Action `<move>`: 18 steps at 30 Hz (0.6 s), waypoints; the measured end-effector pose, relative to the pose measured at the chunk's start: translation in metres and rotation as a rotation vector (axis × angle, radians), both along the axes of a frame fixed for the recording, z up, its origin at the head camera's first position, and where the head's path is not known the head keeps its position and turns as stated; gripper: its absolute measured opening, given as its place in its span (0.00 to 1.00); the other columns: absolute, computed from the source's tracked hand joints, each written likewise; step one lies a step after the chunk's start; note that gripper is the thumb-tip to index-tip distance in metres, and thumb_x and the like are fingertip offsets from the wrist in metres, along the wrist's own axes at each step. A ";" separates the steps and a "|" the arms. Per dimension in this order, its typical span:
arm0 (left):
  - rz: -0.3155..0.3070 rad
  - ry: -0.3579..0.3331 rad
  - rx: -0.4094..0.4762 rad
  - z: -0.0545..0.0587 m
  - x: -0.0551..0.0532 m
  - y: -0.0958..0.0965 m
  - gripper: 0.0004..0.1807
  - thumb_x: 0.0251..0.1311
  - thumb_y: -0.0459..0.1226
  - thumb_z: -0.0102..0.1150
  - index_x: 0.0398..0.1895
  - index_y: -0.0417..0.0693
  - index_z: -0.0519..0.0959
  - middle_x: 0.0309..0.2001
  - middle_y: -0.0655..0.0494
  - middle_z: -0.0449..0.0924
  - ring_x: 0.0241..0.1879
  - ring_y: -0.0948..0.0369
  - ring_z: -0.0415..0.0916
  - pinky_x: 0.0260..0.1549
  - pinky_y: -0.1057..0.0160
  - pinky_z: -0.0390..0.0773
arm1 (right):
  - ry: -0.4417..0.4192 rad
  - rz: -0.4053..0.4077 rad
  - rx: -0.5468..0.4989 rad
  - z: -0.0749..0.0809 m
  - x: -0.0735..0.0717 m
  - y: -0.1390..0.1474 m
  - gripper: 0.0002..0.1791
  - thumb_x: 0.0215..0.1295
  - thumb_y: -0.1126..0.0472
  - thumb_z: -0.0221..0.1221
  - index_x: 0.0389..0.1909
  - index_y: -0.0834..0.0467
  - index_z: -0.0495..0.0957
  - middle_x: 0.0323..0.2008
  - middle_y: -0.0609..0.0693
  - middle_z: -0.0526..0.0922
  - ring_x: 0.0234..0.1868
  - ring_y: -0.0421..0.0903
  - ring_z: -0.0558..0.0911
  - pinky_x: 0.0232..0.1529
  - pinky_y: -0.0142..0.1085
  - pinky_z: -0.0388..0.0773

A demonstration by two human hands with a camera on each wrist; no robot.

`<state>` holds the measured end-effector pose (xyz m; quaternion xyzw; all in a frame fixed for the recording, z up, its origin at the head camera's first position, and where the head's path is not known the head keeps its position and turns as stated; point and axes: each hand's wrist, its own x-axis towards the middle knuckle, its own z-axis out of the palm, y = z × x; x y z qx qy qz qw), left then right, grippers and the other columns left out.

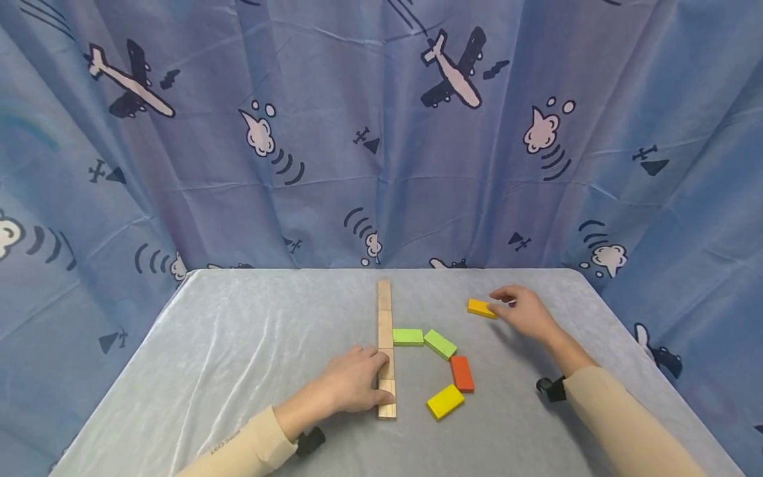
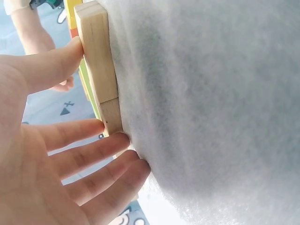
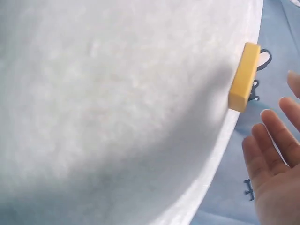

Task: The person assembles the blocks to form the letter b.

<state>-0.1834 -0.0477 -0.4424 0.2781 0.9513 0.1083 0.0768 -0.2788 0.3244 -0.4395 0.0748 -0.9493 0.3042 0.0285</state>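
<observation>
Plain wooden blocks stand end to end in a straight row running away from me. My left hand lies along the near left side of this row. In the left wrist view its thumb and fingertips touch the wooden blocks, with the fingers spread and fairly straight. Toward the far right, an orange-yellow block rests on the table. My right hand is just right of it, fingers loosely bent. The right wrist view shows a gap between the fingers and that orange-yellow block.
Right of the row, a curve begins with a green block beside the wood. It continues through a second green block, a red block and a yellow block. A pale cloth covers the table; a blue patterned curtain hangs behind.
</observation>
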 end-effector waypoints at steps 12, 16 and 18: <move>-0.006 0.010 0.001 0.000 0.001 0.001 0.36 0.59 0.60 0.67 0.64 0.50 0.77 0.56 0.56 0.78 0.53 0.56 0.74 0.45 0.53 0.81 | -0.074 -0.027 0.006 -0.014 -0.012 0.009 0.24 0.66 0.59 0.66 0.56 0.72 0.78 0.51 0.68 0.81 0.49 0.60 0.80 0.46 0.49 0.80; -0.002 0.012 -0.002 0.000 0.001 0.000 0.36 0.58 0.60 0.68 0.63 0.50 0.77 0.56 0.57 0.78 0.53 0.57 0.74 0.45 0.53 0.80 | -0.088 -0.026 0.037 -0.015 -0.013 0.005 0.22 0.66 0.61 0.66 0.54 0.72 0.79 0.48 0.67 0.82 0.46 0.58 0.80 0.45 0.49 0.80; -0.003 0.010 -0.001 0.001 0.002 0.000 0.35 0.58 0.60 0.68 0.63 0.50 0.77 0.55 0.57 0.78 0.52 0.57 0.74 0.44 0.53 0.80 | -0.096 -0.027 0.048 -0.015 -0.014 0.004 0.21 0.66 0.61 0.65 0.53 0.72 0.80 0.47 0.66 0.82 0.45 0.58 0.80 0.45 0.49 0.80</move>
